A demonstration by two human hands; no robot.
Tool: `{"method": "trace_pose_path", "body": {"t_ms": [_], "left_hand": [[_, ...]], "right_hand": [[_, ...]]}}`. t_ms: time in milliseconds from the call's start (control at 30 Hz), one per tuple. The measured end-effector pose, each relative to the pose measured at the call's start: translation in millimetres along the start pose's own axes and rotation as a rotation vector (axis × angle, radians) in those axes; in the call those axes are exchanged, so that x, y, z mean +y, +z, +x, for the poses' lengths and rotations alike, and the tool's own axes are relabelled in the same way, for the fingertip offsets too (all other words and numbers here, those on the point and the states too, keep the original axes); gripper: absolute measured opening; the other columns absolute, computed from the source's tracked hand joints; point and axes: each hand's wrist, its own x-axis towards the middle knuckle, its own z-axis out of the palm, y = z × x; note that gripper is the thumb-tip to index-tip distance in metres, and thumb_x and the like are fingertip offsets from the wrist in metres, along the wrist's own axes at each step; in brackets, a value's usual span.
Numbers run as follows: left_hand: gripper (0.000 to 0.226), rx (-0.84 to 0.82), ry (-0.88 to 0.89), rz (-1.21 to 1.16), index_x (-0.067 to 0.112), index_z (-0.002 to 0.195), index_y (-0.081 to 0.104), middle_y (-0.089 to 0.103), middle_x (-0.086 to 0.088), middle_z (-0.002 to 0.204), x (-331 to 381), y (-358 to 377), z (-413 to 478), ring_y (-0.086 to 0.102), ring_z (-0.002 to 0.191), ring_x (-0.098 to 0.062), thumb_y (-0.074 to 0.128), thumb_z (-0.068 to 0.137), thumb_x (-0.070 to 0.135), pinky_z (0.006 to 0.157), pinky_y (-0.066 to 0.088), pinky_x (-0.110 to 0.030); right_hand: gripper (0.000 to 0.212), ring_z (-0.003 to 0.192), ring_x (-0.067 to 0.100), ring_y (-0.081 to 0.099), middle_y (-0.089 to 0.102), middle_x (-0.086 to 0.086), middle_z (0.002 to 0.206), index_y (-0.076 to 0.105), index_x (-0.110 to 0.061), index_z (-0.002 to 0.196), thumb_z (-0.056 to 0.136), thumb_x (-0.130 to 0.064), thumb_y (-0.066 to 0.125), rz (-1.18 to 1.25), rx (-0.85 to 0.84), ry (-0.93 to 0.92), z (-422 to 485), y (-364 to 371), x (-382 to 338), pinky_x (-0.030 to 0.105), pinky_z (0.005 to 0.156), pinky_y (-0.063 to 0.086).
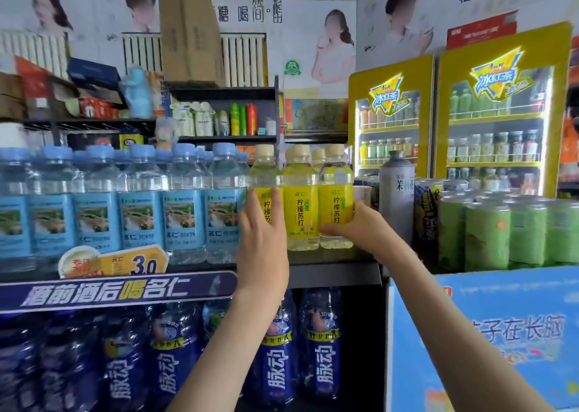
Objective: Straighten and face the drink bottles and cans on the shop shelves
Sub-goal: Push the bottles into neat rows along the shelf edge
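On the top shelf (332, 274): three yellow-labelled drinks stood upright side by side at its right end, the left bottle (264, 173), the middle bottle (300, 205) and the right bottle (336, 198). The labels of the middle and right ones faced forward.
Left hand (263, 239): it lay over the lower front of the left bottle, back of the hand to the camera. Its fingers (275, 205) were nearly straight and pressed against the label.
Right hand (360, 227): it gripped the right bottle low down, thumb across the front under the label and fingers curled round the right side.
Left of the drinks: a long row of water bottles (141, 214) with blue labels and blue caps, the nearest just beside the left bottle.
Shelf edge: a price tag (134, 263) reading 3.0 stood above a dark banner (119, 289).
Lower shelf: dark blue bottles (319, 349) stood in a row, partly hidden by the left forearm.
Right of the shelf: a tall grey bottle (396, 192), then green cans (488, 233) above a blue carton (501, 333).
Behind: two yellow fridges (501, 104) held more drinks.
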Motion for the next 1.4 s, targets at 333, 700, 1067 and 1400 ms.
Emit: {"method": "trace_pose_path", "body": {"t_ms": [333, 700, 1067, 1400], "left_hand": [[0.075, 0.035, 0.006, 0.022, 0.006, 0.148, 0.021, 0.019, -0.026, 0.151, 5, 0, 6, 0.028, 0.136, -0.042, 0.064, 0.086, 0.001, 0.101, 0.045, -0.044], [0.016, 0.446, 0.093, -0.417, 0.006, 0.105, 0.057, 0.056, -0.008, 0.089, -10, 4, -111, 0.053, 0.080, -0.017, 0.056, 0.090, 0.011, 0.081, 0.039, -0.016], [0.071, -0.283, -0.571, -0.449, -0.004, 0.145, 0.024, 0.037, -0.020, 0.145, -14, 94, -197, 0.038, 0.134, -0.030, 0.063, 0.091, 0.022, 0.105, 0.034, -0.031], [0.079, -0.296, -0.666, -0.444, -0.007, 0.146, 0.018, 0.032, -0.021, 0.148, -16, 115, -184, 0.035, 0.136, -0.031, 0.064, 0.090, 0.025, 0.105, 0.036, -0.033]], "right_hand": [[0.044, 0.079, 0.010, 0.050, 0.057, -0.002, 0.099, 0.041, -0.016, 0.107, 0.081, -0.030, 0.074, -0.048, 0.051, 0.024, -2, 3, -2, 0.023, 0.070, 0.040], [0.025, 0.096, 0.016, 0.051, 0.047, -0.008, 0.101, 0.053, -0.007, 0.113, 0.089, -0.010, 0.060, -0.038, 0.603, -0.490, -114, 90, 49, 0.025, 0.083, 0.042], [0.077, 0.125, 0.025, 0.048, 0.047, 0.012, 0.137, 0.026, -0.005, 0.144, 0.083, -0.017, 0.071, 0.218, 0.279, 0.281, -128, 166, 151, 0.028, 0.095, 0.042], [0.093, 0.122, 0.029, 0.050, 0.048, 0.013, 0.137, 0.022, -0.007, 0.148, 0.076, -0.026, 0.078, 0.121, 0.232, 0.361, -103, 173, 156, 0.026, 0.087, 0.040]]}}
